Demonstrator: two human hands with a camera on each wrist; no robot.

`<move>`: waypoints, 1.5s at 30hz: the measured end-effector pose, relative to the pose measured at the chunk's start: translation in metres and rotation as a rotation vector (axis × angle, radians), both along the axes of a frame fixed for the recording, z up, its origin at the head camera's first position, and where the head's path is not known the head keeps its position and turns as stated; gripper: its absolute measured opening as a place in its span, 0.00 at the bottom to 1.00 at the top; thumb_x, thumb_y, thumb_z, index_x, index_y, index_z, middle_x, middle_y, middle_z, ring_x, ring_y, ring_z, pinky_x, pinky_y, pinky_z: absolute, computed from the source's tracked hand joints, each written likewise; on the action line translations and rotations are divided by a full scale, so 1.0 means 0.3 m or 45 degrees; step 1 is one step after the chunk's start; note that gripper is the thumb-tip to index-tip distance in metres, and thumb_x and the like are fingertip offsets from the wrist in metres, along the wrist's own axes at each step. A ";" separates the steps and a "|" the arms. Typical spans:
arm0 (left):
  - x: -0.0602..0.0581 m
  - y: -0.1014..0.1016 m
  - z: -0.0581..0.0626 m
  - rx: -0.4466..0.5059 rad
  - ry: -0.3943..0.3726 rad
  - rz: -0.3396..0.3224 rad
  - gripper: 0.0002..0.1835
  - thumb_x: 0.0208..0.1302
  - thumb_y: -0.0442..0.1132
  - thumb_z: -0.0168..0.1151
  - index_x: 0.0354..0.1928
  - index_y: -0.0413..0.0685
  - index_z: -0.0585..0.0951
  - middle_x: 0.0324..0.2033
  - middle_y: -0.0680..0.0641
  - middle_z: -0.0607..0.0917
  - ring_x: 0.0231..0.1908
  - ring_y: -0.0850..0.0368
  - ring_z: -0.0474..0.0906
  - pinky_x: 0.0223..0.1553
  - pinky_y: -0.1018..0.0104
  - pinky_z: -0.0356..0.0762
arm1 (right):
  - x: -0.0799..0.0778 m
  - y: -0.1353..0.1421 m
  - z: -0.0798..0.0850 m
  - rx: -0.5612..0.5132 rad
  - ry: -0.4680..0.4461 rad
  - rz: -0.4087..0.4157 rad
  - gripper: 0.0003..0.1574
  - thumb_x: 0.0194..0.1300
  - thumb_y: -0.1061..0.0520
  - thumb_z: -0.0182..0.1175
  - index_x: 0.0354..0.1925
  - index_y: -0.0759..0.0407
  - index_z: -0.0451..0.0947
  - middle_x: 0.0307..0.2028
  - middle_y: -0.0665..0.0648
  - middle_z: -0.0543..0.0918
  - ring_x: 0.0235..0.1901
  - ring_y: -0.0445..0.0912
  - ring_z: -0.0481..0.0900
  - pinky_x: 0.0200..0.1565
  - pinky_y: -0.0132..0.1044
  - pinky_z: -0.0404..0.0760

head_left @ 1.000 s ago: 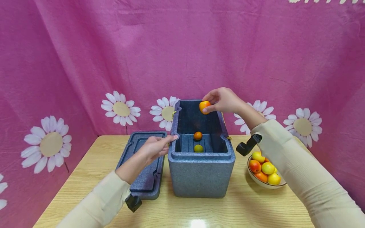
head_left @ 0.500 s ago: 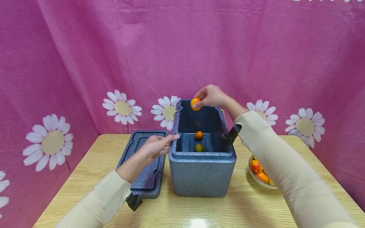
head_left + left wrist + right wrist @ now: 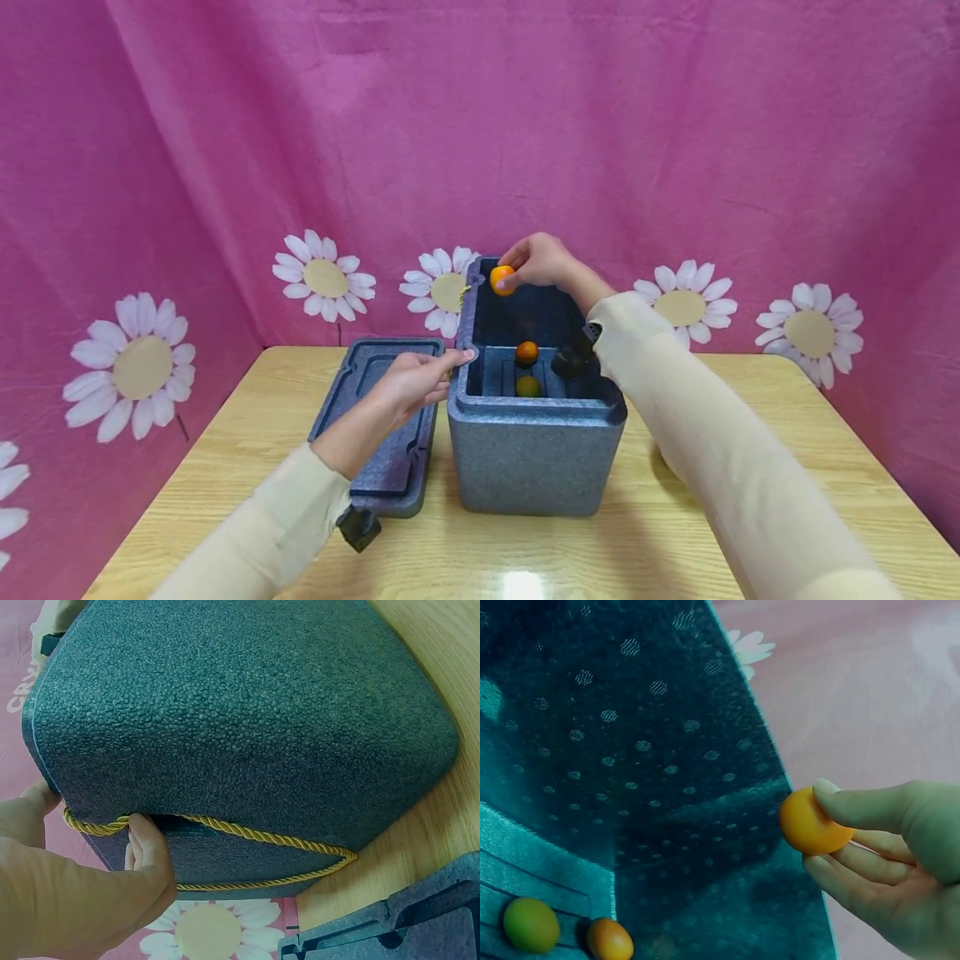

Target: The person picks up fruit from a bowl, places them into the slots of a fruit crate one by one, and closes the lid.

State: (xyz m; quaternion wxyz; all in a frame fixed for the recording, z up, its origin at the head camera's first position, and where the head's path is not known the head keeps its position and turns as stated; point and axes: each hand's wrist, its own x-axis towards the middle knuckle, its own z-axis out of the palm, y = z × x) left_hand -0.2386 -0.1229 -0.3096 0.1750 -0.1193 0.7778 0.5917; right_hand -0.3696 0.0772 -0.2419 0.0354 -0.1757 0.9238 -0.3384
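A tall, dark grey foam cooler box [image 3: 536,467] stands uncovered on the table. My left hand [image 3: 420,379] grips its left rim, thumb on top and fingers against the outer side beside a yellow rope [image 3: 277,838]. My right hand [image 3: 543,262] pinches a small orange-yellow fruit [image 3: 502,281] between thumb and fingers, over the far left part of the opening. In the right wrist view this fruit [image 3: 814,821] hangs well above the floor of the box. On that floor lie an orange fruit [image 3: 527,352] and a yellow-green fruit [image 3: 528,386], apart from each other.
The grey lid [image 3: 382,467] lies flat on the wooden table [image 3: 240,442], left of the box. My right sleeve [image 3: 697,425] hides nearly all of the fruit bowl. A pink cloth [image 3: 480,125] with white daisies hangs behind the table.
My right hand has carried the orange-yellow fruit leftward over the box, first rising a little and then dipping. The right sleeve now covers the fruit bowl. My left hand stays on the rim.
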 end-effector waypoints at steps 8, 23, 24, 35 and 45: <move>0.000 -0.002 0.001 0.010 0.007 -0.004 0.47 0.62 0.59 0.63 0.71 0.33 0.60 0.71 0.37 0.67 0.70 0.43 0.67 0.74 0.50 0.59 | -0.022 -0.009 -0.046 0.028 -0.120 -0.044 0.23 0.61 0.59 0.68 0.53 0.66 0.81 0.52 0.66 0.85 0.47 0.53 0.81 0.60 0.44 0.81; 0.007 0.003 -0.004 0.034 0.038 -0.005 0.44 0.63 0.57 0.63 0.70 0.32 0.62 0.71 0.36 0.66 0.70 0.42 0.67 0.73 0.52 0.63 | -0.005 0.028 -0.007 -0.028 -0.084 -0.117 0.27 0.64 0.55 0.65 0.59 0.65 0.77 0.57 0.65 0.82 0.54 0.58 0.82 0.61 0.48 0.80; 0.007 0.004 -0.004 0.032 0.040 -0.004 0.44 0.63 0.57 0.63 0.70 0.32 0.62 0.72 0.37 0.66 0.70 0.43 0.67 0.73 0.52 0.63 | -0.001 0.035 0.002 -0.035 -0.073 -0.109 0.27 0.64 0.55 0.65 0.59 0.66 0.77 0.57 0.65 0.82 0.54 0.58 0.82 0.61 0.48 0.80; 0.009 0.006 -0.011 0.011 0.042 0.009 0.45 0.63 0.58 0.63 0.70 0.33 0.62 0.71 0.37 0.67 0.70 0.43 0.68 0.72 0.52 0.64 | 0.100 0.180 0.046 -0.105 -0.036 -0.054 0.26 0.67 0.52 0.62 0.59 0.64 0.77 0.57 0.67 0.81 0.57 0.58 0.79 0.63 0.52 0.77; 0.007 0.005 -0.006 0.003 0.044 0.008 0.45 0.63 0.58 0.63 0.70 0.33 0.62 0.70 0.37 0.69 0.68 0.43 0.70 0.72 0.51 0.63 | 0.218 0.374 -0.022 -0.064 0.058 -0.080 0.27 0.66 0.49 0.63 0.58 0.63 0.78 0.55 0.66 0.84 0.51 0.52 0.83 0.54 0.39 0.84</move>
